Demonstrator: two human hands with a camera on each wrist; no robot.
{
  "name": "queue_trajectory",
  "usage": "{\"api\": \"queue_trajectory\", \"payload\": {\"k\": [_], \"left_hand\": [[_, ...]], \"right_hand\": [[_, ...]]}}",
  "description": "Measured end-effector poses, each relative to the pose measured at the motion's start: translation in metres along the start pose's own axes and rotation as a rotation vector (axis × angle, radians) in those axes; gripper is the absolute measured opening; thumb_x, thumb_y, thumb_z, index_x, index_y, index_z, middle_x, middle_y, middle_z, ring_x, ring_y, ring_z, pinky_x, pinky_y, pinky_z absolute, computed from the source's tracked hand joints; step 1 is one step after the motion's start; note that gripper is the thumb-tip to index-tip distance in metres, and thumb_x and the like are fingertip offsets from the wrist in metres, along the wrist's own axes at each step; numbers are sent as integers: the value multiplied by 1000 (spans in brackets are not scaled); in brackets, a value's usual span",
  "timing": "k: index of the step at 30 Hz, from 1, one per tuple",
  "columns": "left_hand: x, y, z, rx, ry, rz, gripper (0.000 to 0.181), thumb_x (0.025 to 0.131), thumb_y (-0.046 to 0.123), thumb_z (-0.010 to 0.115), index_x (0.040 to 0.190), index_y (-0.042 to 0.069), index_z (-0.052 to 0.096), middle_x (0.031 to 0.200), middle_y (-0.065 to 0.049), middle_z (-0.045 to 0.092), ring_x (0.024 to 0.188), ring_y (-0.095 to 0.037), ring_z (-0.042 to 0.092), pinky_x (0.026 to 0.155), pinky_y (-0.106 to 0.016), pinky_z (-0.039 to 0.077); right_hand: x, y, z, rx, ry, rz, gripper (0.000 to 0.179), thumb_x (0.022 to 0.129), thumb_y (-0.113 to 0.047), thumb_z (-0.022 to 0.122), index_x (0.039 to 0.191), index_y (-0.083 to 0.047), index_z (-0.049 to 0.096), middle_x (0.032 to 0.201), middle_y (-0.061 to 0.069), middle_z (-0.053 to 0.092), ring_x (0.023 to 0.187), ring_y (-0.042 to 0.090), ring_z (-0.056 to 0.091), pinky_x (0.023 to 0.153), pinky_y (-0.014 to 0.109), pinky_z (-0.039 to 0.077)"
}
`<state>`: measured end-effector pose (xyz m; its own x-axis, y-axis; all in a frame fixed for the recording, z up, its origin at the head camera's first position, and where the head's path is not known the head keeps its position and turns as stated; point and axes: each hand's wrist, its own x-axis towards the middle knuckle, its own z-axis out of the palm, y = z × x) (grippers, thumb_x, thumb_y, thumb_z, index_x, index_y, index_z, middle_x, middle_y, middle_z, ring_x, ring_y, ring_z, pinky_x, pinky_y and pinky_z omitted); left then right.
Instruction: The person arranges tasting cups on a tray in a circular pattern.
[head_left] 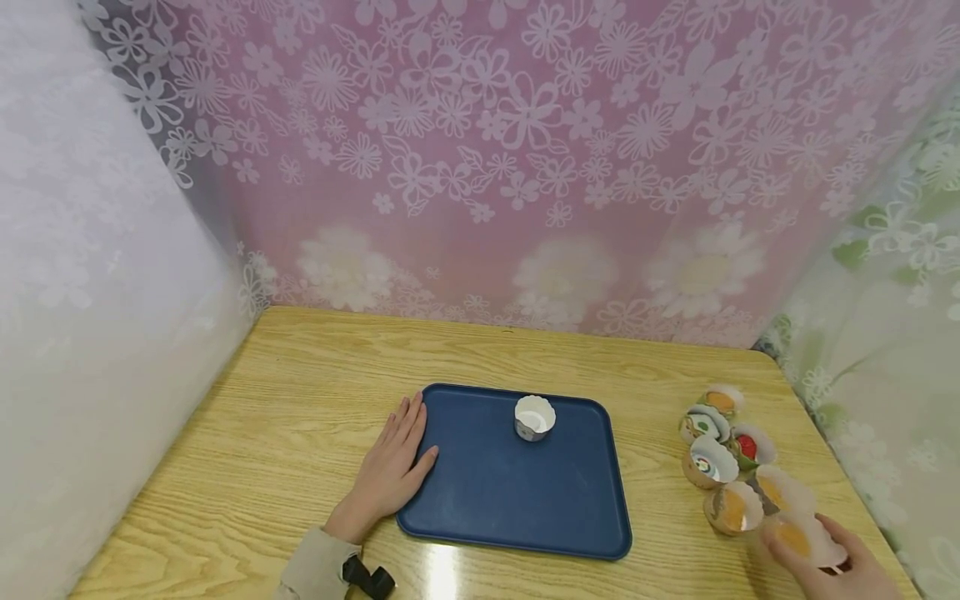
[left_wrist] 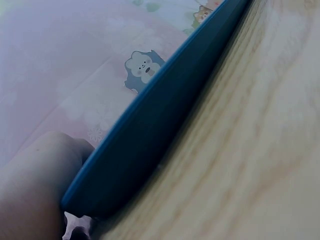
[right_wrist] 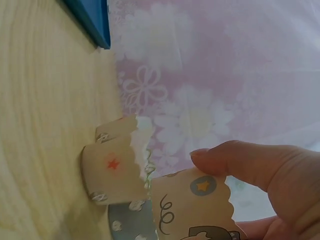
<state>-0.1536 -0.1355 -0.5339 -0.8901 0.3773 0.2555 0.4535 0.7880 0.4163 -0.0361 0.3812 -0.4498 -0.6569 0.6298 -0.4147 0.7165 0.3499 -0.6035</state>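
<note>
My left hand (head_left: pixel 388 475) rests with straight fingers along the left rim of a dark blue tray (head_left: pixel 510 500). Toward the tray's back edge stands one scalloped paper cupcake cup (head_left: pixel 534 432); its grey-blue bear print (left_wrist: pixel 143 70) shows above the rim in the left wrist view. At the far right, my right hand (head_left: pixel 847 560) pinches a tan paper cupcake cup (right_wrist: pixel 192 202) between thumb and fingers. That cup has a star print, and something orange shows inside it in the head view. Close beside it are another tan cup (right_wrist: pixel 112 172) and a grey-blue cup (right_wrist: pixel 129 220).
Several more cupcake cups cluster on the table's right side, among them a white-lined one (head_left: pixel 709 462) and one with red inside (head_left: pixel 752 447). The wooden table (head_left: pixel 300 375) ends at a pink flowered curtain (head_left: pixel 480 167). Pale curtains hang at both sides.
</note>
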Motion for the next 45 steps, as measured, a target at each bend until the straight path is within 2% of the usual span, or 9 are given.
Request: {"api": "queue_trajectory", "payload": {"k": [3,6,11,18,25,28,33,40,45], "left_hand": [[0,0,0,-2,1,0,69,105,35,46,155,-4,20,165,-15,11,151,-32,7,121,-48,15],[0,1,0,-6,-1,1,68,105,35,46,155,-4,20,165,-15,10,152,-32,7,121,-48,15],[0,1,0,-9,-8,-2,69,106,35,46,155,-4,20,165,-15,10,152,-32,6,121,-48,14],[0,1,-1,6,-4,-1,69,105,35,46,155,-4,20,165,-15,10,151,-32,7,121,-48,15],[0,0,-1,4,-3,0,69,106,36,45,155,-4,20,165,-16,10,151,-33,8,121,-48,15],[0,0,-1,3,0,-1,69,105,36,46,155,-4,21,165,-16,11,151,-33,9,121,-48,15],[0,1,-2,0,-5,-5,69,105,36,46,155,-4,21,165,-15,11,151,-33,9,121,-48,15],[1,1,-3,-4,5,5,68,105,35,47,155,-5,21,165,-16,11,151,-33,9,121,-49,15],[0,1,-1,0,8,5,69,105,35,47,155,-5,21,165,-16,12,151,-34,9,121,-49,16]], "right_hand": [[-10,-13,-1,-74,54,-32,106,86,-62,66,155,4,21,101,17,57,75,24,52,53,30,48],[-17,-22,-1,-105,81,-79,106,84,-64,67,155,3,26,91,12,62,66,15,53,52,28,47],[-21,-34,0,-117,87,-162,102,83,-63,70,154,0,32,117,29,60,71,13,59,53,26,49],[-31,-59,5,-138,52,-310,99,82,-60,72,154,-2,34,129,29,56,79,10,56,55,24,49],[-40,-82,18,-92,-20,-410,98,82,-56,75,154,-4,35,145,31,41,114,40,54,58,22,50],[-42,-89,24,-95,-77,-432,101,81,-56,76,156,-4,32,149,34,34,124,46,48,63,20,51],[-47,-100,30,-123,-128,-486,102,82,-54,77,156,-3,30,149,36,31,126,48,47,68,20,51],[-59,-110,43,-52,-163,-606,92,83,-45,79,153,-2,35,144,31,38,122,46,51,67,15,51],[-66,-119,51,-84,-156,-668,90,83,-46,78,152,-5,38,143,30,42,121,47,54,74,28,56]]}}
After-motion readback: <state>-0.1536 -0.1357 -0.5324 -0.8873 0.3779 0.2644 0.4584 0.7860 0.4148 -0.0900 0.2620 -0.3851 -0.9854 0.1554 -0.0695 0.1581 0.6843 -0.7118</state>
